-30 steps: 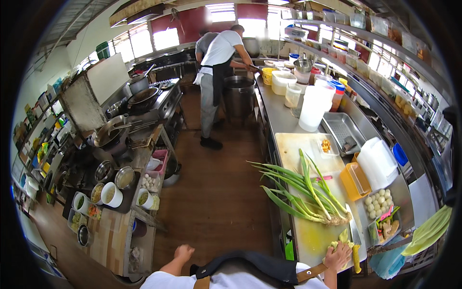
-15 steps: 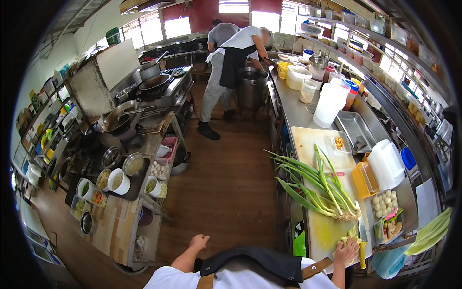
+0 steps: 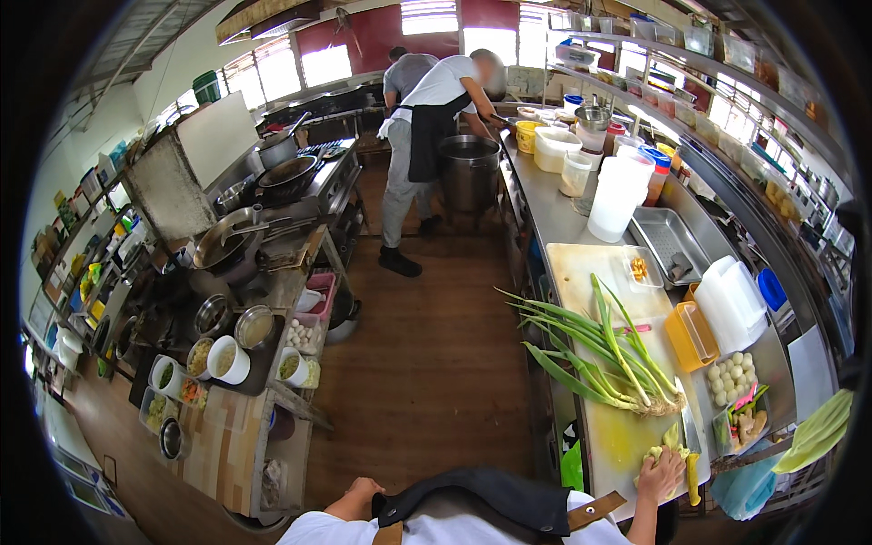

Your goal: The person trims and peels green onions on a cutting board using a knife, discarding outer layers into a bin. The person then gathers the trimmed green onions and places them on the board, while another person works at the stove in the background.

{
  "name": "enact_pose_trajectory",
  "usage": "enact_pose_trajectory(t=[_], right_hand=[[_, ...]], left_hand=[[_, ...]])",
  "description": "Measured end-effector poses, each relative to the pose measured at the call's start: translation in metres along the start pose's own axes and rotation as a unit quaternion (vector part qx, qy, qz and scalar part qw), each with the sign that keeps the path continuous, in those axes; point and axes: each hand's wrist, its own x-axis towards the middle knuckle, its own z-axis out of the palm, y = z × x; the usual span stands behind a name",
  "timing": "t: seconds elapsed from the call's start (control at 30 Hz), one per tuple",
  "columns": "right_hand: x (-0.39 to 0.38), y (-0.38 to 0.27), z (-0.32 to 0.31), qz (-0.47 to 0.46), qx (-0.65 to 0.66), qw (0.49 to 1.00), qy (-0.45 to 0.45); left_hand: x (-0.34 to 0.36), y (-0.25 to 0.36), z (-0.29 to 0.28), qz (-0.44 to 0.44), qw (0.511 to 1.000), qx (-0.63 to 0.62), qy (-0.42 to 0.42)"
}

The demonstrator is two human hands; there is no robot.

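Observation:
My right hand (image 3: 661, 474) grips a crumpled pale yellow cloth (image 3: 670, 438) on a yellow-stained cutting board (image 3: 610, 459). Beside it lies a knife (image 3: 692, 447) with a yellow handle. Long spring onions (image 3: 599, 359) with roots lie across the board, next to a yellow container (image 3: 688, 333) and a tray of round white items (image 3: 731, 380). My left hand (image 3: 363, 488) is low beside my black apron, away from the counters; its fingers are too hidden to tell.
A left workbench (image 3: 222, 436) holds bowls, tubs and pans, near a stove (image 3: 318, 182). Two people (image 3: 427, 104) bend at the far end beside a large steel pot (image 3: 469, 163). Loaded shelves (image 3: 763, 77) run along the right; brown floor (image 3: 427, 363) lies between.
My left hand has dropped lower and back toward my apron. The nearer co-worker has bent further over and shifted their stance. My right hand stays on the cloth.

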Motion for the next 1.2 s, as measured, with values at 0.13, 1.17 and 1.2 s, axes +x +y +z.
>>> enact_pose_trajectory(t=[0.13, 1.17, 1.2], right_hand=[[0.003, -0.002, -0.002, -0.002, 0.001, 1.0, -0.012], [0.004, 0.0, 0.0, 0.006, 0.005, 1.0, -0.013], [0.004, -0.001, 0.0, 0.004, 0.005, 1.0, -0.006]], left_hand=[[0.009, -0.021, 0.011, 0.006, 0.999, 0.036, 0.011], [0.005, 0.057, -0.02, -0.018, 0.999, -0.049, -0.015], [0.006, 0.06, -0.022, -0.012, 0.999, -0.042, -0.002]])
